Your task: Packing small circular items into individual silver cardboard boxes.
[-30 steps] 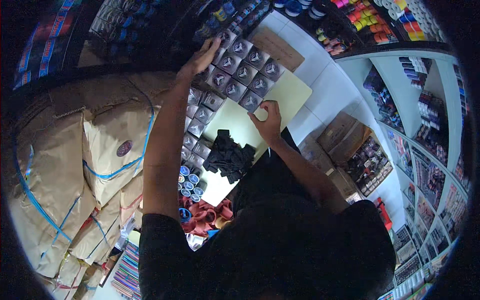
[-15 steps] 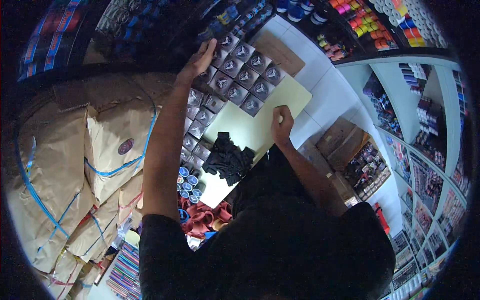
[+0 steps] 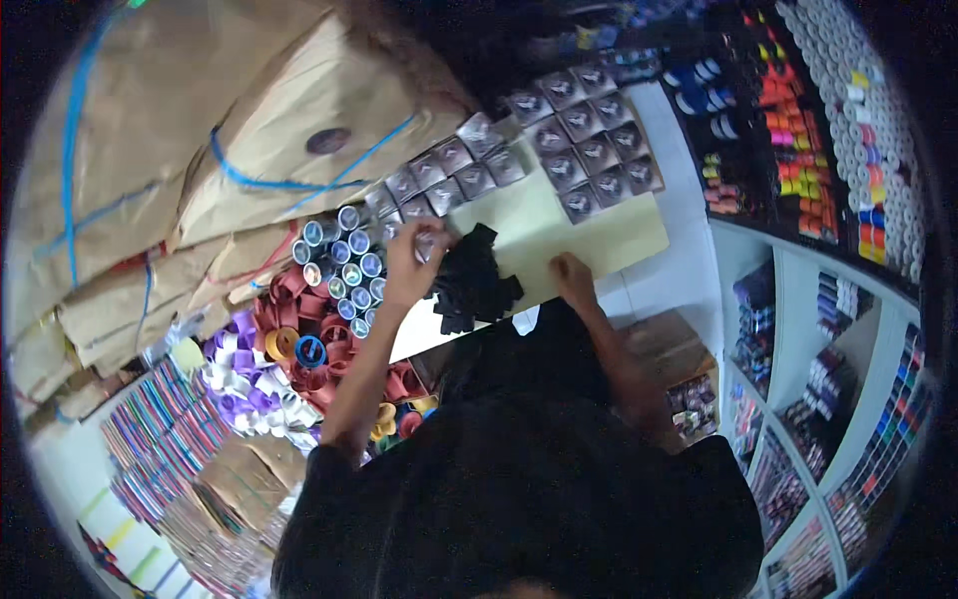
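My left hand (image 3: 404, 268) has its fingers closed round a small shiny, clear-looking packet (image 3: 427, 247), beside the black pile. Fingers curled, my right hand (image 3: 572, 278) hovers at or touches the near edge of a pale yellow board (image 3: 629, 232); what it holds, if anything, is hidden. Between the hands lies a heap of short black strips (image 3: 475, 287). A block of square clear-topped boxes (image 3: 581, 123) with silvery emblems stands on the board's far side. More such boxes (image 3: 454, 155) form rows farther left, beyond my left hand.
Left of the board stand round blue-and-white-topped containers (image 3: 349, 262), with red ring-like pieces (image 3: 317, 344) and purple and white ones (image 3: 242, 364) nearer. Large brown paper parcels (image 3: 279, 110) fill the far left. Shelves (image 3: 758, 399) and coloured spools (image 3: 788, 125) line the right.
My left hand has come back from the far box block to beside the black strips and now holds a small shiny packet. My right hand remains curled near the board. The whole view has turned.
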### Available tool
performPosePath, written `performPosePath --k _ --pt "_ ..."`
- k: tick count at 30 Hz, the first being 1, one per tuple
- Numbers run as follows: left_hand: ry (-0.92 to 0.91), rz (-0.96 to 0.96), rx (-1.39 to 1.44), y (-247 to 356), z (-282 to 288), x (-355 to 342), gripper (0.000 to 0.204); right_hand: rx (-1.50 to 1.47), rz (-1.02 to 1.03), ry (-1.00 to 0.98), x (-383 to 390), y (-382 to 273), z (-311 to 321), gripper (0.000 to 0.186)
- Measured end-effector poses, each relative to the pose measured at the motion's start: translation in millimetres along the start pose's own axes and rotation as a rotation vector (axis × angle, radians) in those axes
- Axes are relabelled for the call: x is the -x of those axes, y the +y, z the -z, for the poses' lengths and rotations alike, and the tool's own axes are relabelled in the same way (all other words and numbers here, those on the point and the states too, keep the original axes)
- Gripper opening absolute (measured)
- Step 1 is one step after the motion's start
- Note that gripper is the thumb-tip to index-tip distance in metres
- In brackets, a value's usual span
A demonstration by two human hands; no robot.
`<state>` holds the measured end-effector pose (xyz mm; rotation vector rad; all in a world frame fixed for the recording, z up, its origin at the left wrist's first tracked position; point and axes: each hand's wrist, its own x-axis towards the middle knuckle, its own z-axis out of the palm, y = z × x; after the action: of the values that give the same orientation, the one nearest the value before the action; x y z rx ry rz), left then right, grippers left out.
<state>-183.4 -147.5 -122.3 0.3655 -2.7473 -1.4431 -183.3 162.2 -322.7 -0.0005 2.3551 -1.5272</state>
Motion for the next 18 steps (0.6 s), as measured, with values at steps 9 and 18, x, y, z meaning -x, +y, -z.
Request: performPosePath --k 9,18 --pt "0.246 0.304 0.390 -101.8 55.3 168.2 0.019 0.573 0.525 0.130 -80.7 -202.1 -87.3 0.052" --pt "0.367 0.337 0.440 -114.4 89.6 259.2 0.022 0.994 0.423 0.419 -146.9 -211.0 -95.1 0.042"
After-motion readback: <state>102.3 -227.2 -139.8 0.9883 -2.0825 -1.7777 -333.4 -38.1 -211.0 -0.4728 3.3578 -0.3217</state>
